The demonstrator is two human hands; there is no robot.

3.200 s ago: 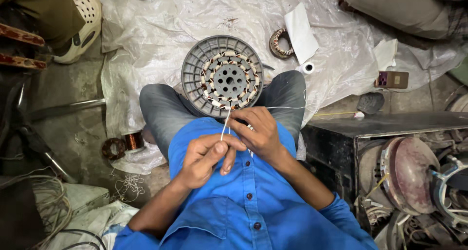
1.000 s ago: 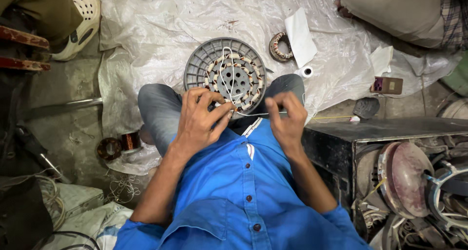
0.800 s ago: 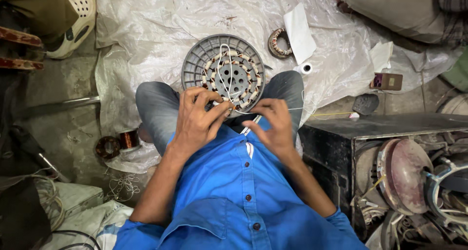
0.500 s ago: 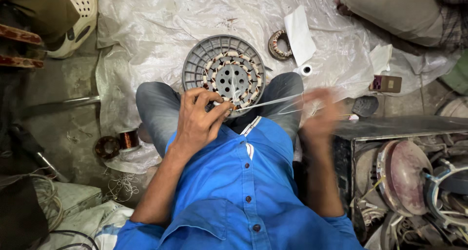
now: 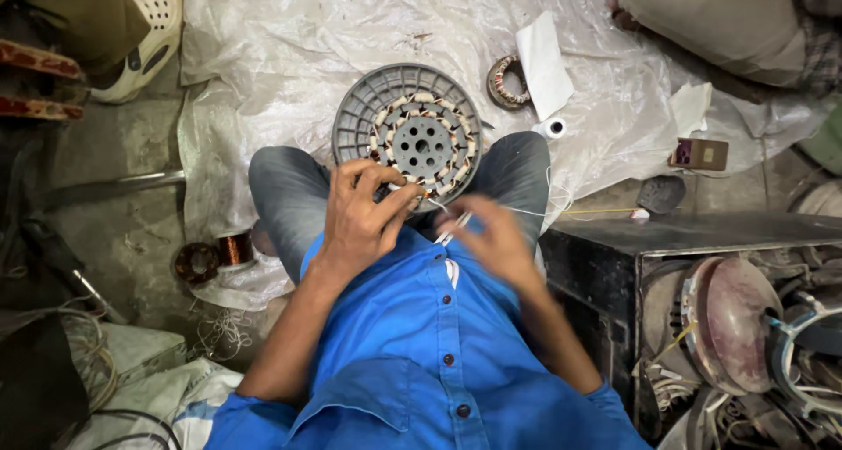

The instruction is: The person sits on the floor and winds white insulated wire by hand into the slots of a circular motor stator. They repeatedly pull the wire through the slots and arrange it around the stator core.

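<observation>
A round grey fan stator (image 5: 409, 132) with copper windings stands between my knees on a plastic sheet. My left hand (image 5: 361, 217) rests on its lower edge, fingers pinched on the winding at the rim. Blurred by motion, my right hand (image 5: 495, 238) is just right of it and pinches a thin white thread (image 5: 535, 211) that runs from the stator's lower edge out to the right.
A white thread spool (image 5: 553, 128), a small wound ring (image 5: 505, 81) and folded paper (image 5: 544, 64) lie beyond my right knee. A copper wire spool (image 5: 233, 249) sits at left. A black metal box (image 5: 693, 239) and old motor parts (image 5: 737, 323) stand at right. Another person's legs show at the top corners.
My right hand swung out to the right pulling the thread taut, then came back in beside my left hand. My left hand stayed on the stator's lower rim.
</observation>
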